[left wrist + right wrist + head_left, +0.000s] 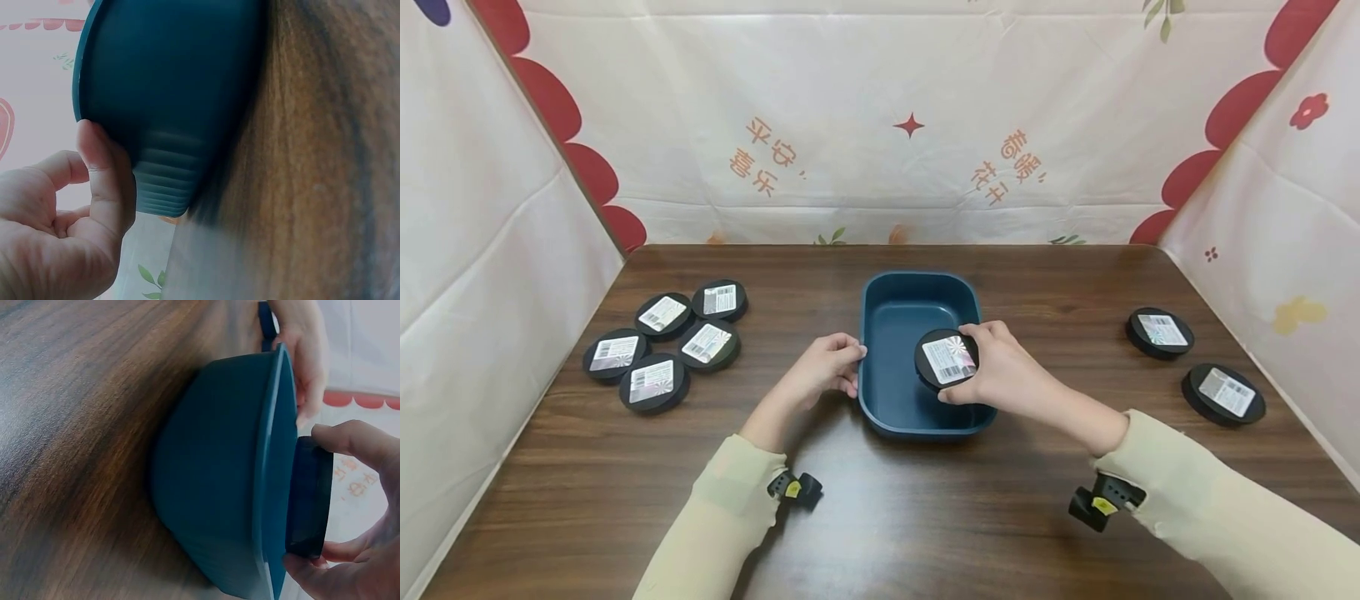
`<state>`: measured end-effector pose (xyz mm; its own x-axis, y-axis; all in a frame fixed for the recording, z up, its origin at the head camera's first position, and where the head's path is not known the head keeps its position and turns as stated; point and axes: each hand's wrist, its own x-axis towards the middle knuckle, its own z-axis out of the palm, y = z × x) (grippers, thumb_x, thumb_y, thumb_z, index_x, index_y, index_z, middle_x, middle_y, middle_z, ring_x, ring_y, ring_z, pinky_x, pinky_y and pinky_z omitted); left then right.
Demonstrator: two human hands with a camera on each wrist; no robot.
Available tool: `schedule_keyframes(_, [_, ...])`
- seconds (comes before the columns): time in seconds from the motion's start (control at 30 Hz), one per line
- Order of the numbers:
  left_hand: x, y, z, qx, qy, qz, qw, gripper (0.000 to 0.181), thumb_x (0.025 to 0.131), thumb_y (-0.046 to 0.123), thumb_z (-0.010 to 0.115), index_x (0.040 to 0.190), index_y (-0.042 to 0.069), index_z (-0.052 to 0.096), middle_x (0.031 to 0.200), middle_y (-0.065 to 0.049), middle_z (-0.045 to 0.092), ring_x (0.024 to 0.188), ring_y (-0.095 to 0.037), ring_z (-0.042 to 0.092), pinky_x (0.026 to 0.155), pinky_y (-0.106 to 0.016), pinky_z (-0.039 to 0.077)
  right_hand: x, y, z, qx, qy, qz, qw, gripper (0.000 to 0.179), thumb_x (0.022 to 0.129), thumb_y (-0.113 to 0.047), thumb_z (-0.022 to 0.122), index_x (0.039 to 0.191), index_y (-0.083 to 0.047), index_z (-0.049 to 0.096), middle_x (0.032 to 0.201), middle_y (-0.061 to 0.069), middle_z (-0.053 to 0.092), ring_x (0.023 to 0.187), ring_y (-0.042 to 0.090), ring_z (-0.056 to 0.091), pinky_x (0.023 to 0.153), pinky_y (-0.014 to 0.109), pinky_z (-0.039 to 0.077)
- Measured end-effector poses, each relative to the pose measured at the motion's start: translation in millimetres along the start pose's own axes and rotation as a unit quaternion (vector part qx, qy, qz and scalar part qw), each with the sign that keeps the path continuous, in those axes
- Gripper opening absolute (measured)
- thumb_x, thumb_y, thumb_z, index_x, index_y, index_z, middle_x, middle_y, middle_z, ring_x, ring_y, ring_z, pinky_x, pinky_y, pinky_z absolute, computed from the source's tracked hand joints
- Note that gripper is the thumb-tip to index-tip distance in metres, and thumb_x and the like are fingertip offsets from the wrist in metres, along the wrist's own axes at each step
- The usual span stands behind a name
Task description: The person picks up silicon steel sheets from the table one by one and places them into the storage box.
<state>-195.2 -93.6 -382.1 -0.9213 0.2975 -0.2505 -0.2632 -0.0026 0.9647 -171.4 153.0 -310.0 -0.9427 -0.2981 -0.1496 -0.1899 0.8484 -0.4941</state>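
A deep blue plastic bin with rounded corners stands on the table. My left hand grips its left rim with the fingertips, the other fingers curled against the outer wall; the left wrist view shows this hand at the rim from below. My right hand holds a flat round black case with a white barcode label over the bin, thumb and fingers on opposite edges. In the right wrist view the case is on edge beside the bin's rim.
Several like black cases lie grouped at the left of the wooden table. Two more, a farther case and a nearer case, lie at the right. A patterned white cloth hangs round the back and sides.
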Motion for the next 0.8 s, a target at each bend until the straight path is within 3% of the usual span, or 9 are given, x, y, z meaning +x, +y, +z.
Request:
schedule_keyframes(0.6, [-1.3, 4.1, -2.2, 0.003, 0.008, 0.005, 1.0000, 0.010, 0.092, 0.008, 0.050, 0.092, -0.001, 0.047, 0.065, -0.005, 0.047, 0.047, -0.011, 0.050, 0.045, -0.021, 0.047, 13.8, -10.4, 14.0, -0.051, -0.018, -0.029, 0.9981, 0.091, 0.063, -0.033, 0.083, 0.131, 0.009, 0.039, 0.120, 0.026, 0.041, 0.097, 0.032, 0.047, 0.076, 0.042, 0.048])
schedule_keyframes(0.8, [-0.8, 0.9, 0.8, 0.007, 0.004, -0.006, 1.0000, 0.011, 0.094, 0.007, 0.049, 0.094, -0.003, 0.048, 0.064, -0.005, 0.047, 0.047, -0.012, 0.050, 0.046, -0.022, 0.048, 14.4, -7.7, 21.7, -0.059, -0.029, -0.042, 0.9970, 0.089, 0.062, -0.033, 0.084, 0.126, 0.012, 0.042, 0.116, 0.026, 0.043, 0.093, 0.031, 0.048, 0.074, 0.039, 0.049])
